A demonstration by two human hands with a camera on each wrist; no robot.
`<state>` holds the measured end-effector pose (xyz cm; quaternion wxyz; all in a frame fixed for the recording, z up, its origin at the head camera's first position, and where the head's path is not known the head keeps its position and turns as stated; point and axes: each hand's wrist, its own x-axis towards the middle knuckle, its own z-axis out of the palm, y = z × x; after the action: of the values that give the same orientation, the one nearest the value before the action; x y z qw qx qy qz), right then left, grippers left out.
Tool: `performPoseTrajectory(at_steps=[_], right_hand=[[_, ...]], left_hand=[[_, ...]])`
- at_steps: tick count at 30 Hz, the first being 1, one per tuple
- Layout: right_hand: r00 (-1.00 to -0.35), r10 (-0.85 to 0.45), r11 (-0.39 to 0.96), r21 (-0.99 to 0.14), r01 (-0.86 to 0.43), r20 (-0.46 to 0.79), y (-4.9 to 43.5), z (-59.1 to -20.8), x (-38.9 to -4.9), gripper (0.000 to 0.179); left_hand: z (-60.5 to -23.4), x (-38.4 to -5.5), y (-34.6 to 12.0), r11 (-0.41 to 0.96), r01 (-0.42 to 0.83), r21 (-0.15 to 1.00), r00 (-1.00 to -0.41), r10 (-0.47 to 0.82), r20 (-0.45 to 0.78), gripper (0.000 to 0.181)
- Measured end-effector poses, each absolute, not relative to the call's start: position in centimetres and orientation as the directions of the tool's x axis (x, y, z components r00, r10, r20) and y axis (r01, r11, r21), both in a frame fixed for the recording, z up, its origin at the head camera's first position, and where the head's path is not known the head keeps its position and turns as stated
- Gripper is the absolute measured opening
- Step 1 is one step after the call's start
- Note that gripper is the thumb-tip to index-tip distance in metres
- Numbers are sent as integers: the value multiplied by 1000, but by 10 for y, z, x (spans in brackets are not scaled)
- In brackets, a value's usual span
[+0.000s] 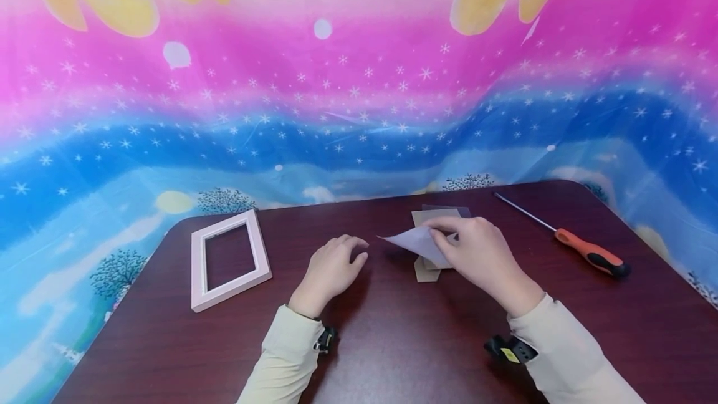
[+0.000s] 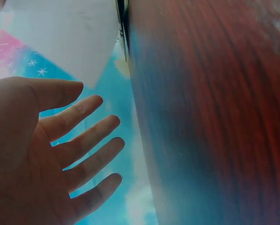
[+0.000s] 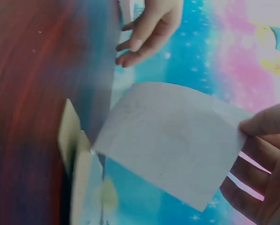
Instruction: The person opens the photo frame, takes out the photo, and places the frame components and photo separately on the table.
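Note:
My right hand (image 1: pixel 477 248) pinches a sheet of white paper (image 3: pixel 172 140) by its edge between thumb and fingers, holding it raised and slightly bowed. Below the paper lies a tan backing board (image 1: pixel 429 273) with a stand piece, and a clear sheet (image 1: pixel 462 211) pokes out behind it. To the left of the paper my left hand (image 1: pixel 332 270) hovers above the table, holding nothing. Its fingers (image 2: pixel 90 133) are spread and relaxed in the left wrist view. A pale pink picture frame (image 1: pixel 199 267) with an open middle lies farther left.
On the right of the dark wooden table (image 1: pixel 392 341) lies a screwdriver (image 1: pixel 589 252) with an orange and black handle. A colourful patterned cloth (image 1: pixel 359 80) hangs behind and around the table's edges.

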<state>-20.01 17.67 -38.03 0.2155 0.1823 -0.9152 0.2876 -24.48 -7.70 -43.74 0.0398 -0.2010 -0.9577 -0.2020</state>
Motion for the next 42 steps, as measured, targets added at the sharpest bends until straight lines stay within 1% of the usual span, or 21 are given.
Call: performPoseTrajectory(at_steps=[3,6,9,12,16,18,20,25,29,31,34,42], right_hand=[[-788,-174,777,-409,-478,591,182,-376,-199,19],[-712,-151,804,-334,-492,686,188,-373,-201,21],[-647,-133,842,-258,-473,751,194,-372,-203,23],[-611,-105,869,-226,-440,784,200,-371,-205,24],[-591,-64,879,-235,-415,804,206,-368,-206,23],[-605,-65,880,-240,-409,794,208,-368,-206,23],[-650,-83,884,-245,-398,755,209,-370,-207,23],[-795,-169,908,-222,-355,583,207,-381,-212,21],[-863,-219,913,-215,-346,455,202,-391,-216,18],[-880,-246,910,-217,-354,406,199,-395,-217,16],[-889,-284,904,-209,-373,358,196,-401,-219,15],[-895,-329,901,-183,-392,300,191,-415,-221,14]], left_hand=[[-438,-245,-77,838,397,374,-918,369,149,27],[-439,-246,-77,841,395,370,-919,368,144,27],[-440,-247,-77,844,396,362,-918,368,146,27],[-440,-247,-77,846,394,360,-919,367,145,27],[-439,-246,-77,844,397,360,-918,370,143,27],[-439,-246,-77,843,398,361,-917,373,142,27],[-439,-247,-77,843,399,360,-917,374,141,27],[-440,-247,-78,846,398,355,-917,372,140,26],[-441,-247,-78,847,397,354,-917,374,136,26],[-441,-247,-78,846,397,355,-917,375,133,27],[-441,-247,-78,845,396,359,-918,374,132,27],[-441,-247,-78,848,397,350,-918,374,133,26]])
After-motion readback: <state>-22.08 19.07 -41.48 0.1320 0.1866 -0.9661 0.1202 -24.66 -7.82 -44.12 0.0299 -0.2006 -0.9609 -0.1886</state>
